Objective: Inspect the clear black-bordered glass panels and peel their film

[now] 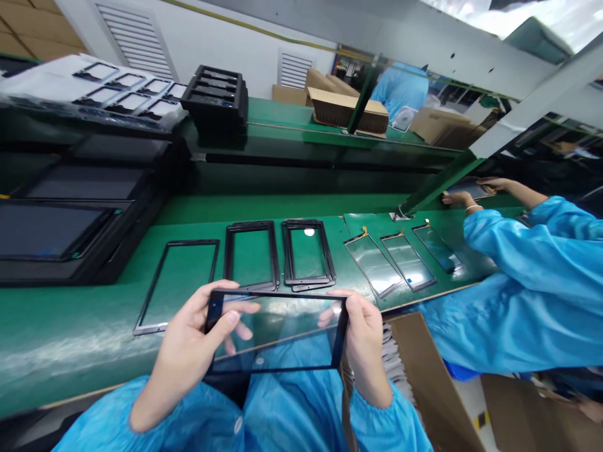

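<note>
The person's left hand (pixel 188 351) and right hand (pixel 365 351) both have a tight grip on the short sides of a clear glass panel (pixel 276 333) with a black edge. They hold it up over the front of the green tabletop (pixel 61 326), and blue sleeves (pixel 301 402) show below it. Just past the panel lie black frames (pixel 288 248) in a row, and some are stacked. Beside them are three shiny clear panels (pixel 374 263). To the right, a brown cardboard box (pixel 414 370) sits open, and a co-worker's blue sleeve (pixel 518 251) reaches across. Far back stands a black tray stack (pixel 214 97).
</note>
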Demonstrator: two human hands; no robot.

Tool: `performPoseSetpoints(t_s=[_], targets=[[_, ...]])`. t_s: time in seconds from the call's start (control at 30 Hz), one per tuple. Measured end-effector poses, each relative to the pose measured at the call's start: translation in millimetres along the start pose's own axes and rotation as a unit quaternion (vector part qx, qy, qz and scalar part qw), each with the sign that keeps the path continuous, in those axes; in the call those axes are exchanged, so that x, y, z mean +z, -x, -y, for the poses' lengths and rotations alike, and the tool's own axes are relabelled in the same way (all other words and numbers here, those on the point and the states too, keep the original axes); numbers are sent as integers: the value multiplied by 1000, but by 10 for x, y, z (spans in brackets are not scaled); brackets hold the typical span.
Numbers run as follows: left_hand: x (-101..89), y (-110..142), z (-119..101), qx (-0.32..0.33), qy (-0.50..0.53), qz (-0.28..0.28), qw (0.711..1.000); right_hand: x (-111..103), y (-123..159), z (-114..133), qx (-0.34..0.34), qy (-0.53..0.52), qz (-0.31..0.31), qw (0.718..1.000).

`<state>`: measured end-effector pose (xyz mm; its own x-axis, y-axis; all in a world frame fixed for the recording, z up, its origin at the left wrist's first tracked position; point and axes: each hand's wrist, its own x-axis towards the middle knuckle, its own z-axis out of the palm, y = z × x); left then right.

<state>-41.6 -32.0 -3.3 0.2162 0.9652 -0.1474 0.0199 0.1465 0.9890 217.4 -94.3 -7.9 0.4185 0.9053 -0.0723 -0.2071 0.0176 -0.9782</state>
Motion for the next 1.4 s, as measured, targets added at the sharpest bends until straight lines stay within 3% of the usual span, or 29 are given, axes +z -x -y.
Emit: performPoseSetpoints(t_s=[0.1,0.17,0.27,0.3,0.37,0.47,0.57,0.63,0.7,0.8,0.9,1.1,1.23,1.3,1.4], targets=[[4,-65,-32,109,-108,-33,988,17,48,24,-3,8,11,1000],[32,-128,-98,231,-243,-50,941,51,98,41,-11,36,9,999],[110,-233,-221,367,-394,40,842,105,173,39,-25,74,28,997],[140,-264,-252,387,-408,86,822,116,191,31,-27,84,37,995],[189,-308,-283,398,-404,145,811,121,209,14,-31,96,45,994],[226,-313,-268,379,-379,156,830,109,194,2,-29,97,49,994],[240,-271,-250,336,-365,171,851,113,143,18,-2,83,94,992],[254,-242,-256,275,-336,207,877,124,102,32,17,59,156,986],[272,-216,-261,175,-265,231,920,124,62,33,45,13,197,979],[285,-173,-232,10,-100,189,977,90,9,-1,76,-42,154,984],[282,-112,-164,-71,18,133,988,67,-35,-44,66,-27,96,993],[305,-24,-35,-72,95,61,991,163,-57,-18,36,-9,84,996],[290,-24,4,-75,82,54,992,170,-39,14,3,9,82,997],[256,-45,-13,-54,46,62,996,162,-34,25,-11,21,91,996],[199,-109,-112,50,-117,98,987,210,-35,33,-20,68,120,990]])
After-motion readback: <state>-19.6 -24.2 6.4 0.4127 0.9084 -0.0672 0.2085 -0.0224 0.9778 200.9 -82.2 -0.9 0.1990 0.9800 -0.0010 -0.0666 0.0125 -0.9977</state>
